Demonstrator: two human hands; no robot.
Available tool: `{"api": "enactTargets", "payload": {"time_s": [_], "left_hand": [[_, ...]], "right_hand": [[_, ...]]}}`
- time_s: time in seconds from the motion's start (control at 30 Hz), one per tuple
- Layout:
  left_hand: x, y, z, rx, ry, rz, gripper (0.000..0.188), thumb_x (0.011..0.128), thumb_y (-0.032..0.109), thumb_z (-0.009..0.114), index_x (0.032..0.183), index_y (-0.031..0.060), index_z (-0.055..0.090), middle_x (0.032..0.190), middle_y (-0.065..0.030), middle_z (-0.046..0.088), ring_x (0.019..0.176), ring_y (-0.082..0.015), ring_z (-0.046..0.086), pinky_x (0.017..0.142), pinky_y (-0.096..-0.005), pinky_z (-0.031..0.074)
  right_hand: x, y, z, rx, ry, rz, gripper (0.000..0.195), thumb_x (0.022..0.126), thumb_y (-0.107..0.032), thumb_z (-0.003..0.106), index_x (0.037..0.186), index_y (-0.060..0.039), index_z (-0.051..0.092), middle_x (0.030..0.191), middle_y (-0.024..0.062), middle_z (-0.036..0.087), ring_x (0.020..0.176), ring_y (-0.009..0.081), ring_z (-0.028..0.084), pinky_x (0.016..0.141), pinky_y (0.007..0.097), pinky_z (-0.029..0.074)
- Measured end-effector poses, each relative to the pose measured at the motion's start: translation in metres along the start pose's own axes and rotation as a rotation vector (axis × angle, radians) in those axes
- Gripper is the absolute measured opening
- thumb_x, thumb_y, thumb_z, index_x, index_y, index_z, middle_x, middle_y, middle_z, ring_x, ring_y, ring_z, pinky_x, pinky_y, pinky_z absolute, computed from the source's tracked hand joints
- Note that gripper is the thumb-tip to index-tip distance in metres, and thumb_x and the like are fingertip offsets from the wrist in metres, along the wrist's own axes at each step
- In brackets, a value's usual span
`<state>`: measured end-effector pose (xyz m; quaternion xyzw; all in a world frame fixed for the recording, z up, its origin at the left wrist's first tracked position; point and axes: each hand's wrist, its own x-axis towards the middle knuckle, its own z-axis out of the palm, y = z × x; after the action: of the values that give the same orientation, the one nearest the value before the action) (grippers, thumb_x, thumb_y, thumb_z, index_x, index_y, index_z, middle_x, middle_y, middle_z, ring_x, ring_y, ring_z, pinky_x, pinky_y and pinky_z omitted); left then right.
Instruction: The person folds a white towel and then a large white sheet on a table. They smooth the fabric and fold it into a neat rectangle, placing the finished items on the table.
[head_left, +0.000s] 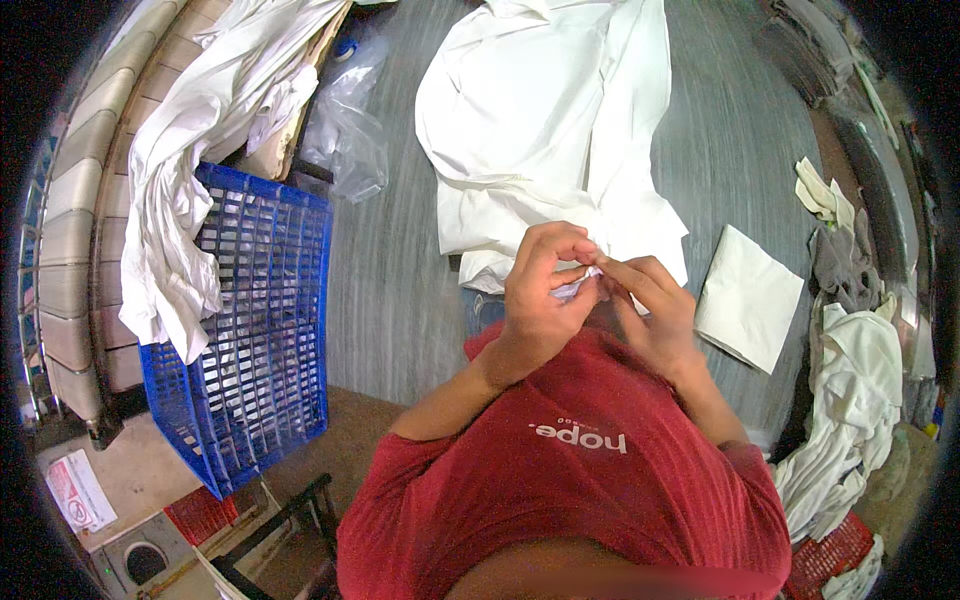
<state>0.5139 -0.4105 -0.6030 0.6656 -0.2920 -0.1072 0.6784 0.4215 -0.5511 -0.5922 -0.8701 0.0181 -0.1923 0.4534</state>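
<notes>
A large white cloth garment (525, 112) lies spread on the grey table, its near edge reaching the person's waist. Both hands meet over that near edge. My left hand (551, 285) pinches a small bit of white fabric between thumb and fingers. Against it, my right hand (649, 304) also has its fingertips closed at the same spot; the fingers partly hide what is pinched. A folded white cloth (750, 300) rests on the table to the right of the hands.
Left of the table stands a blue plastic basket (262, 330) with white cloth (172, 262) draped over its rim. Clear plastic bags (349, 127) lie at the table's left edge. White and grey cloths (859, 375) hang along the right side, above a red basket (832, 559).
</notes>
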Motion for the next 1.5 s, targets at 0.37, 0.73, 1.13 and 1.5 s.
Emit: {"api": "enactTargets", "payload": {"time_s": [0.37, 0.73, 1.13, 1.5], "left_hand": [[0.006, -0.017, -0.029, -0.499, -0.082, -0.516, 0.053, 0.083, -0.007, 0.069, 0.13, 0.0027, 0.046, 0.115, -0.0088, 0.058, 0.107, -0.0159, 0.06, 0.088, -0.031, 0.056], [0.017, -0.049, -0.049, -0.247, -0.183, -0.779, 0.06, 0.074, -0.006, 0.075, 0.129, 0.0019, 0.052, 0.109, -0.0095, 0.062, 0.094, -0.0183, 0.066, 0.081, -0.0312, 0.055], [-0.003, -0.07, -0.056, -0.02, -0.127, -0.796, 0.035, 0.079, -0.004, 0.075, 0.112, -0.0054, 0.061, 0.09, -0.0107, 0.071, 0.076, -0.0158, 0.068, 0.06, -0.0257, 0.055], [0.163, 0.083, -0.047, -0.612, 0.042, -0.325, 0.025, 0.094, 0.004, 0.062, 0.117, -0.0048, 0.061, 0.103, -0.0091, 0.068, 0.089, -0.0138, 0.063, 0.082, -0.0247, 0.05]], "right_hand": [[0.01, 0.0, 0.017, 0.051, -0.159, 0.017, 0.052, 0.087, 0.006, 0.058, 0.137, -0.0044, 0.049, 0.099, 0.0189, 0.067, 0.089, 0.0323, 0.069, 0.075, 0.0376, 0.054], [-0.001, 0.038, 0.047, 0.199, -0.221, 0.131, 0.078, 0.083, 0.002, 0.062, 0.151, -0.0069, 0.026, 0.116, 0.0272, 0.059, 0.091, 0.0439, 0.065, 0.076, 0.0455, 0.054], [-0.007, 0.072, 0.065, 0.142, -0.411, 0.162, 0.09, 0.076, 0.003, 0.061, 0.156, -0.0144, 0.023, 0.11, 0.027, 0.064, 0.093, 0.0434, 0.065, 0.08, 0.0488, 0.051], [-0.015, 0.206, 0.008, 0.094, 0.318, 0.481, 0.063, 0.082, -0.026, 0.076, 0.138, -0.0089, 0.052, 0.115, 0.0183, 0.066, 0.095, 0.0314, 0.067, 0.085, 0.04, 0.054]]}}
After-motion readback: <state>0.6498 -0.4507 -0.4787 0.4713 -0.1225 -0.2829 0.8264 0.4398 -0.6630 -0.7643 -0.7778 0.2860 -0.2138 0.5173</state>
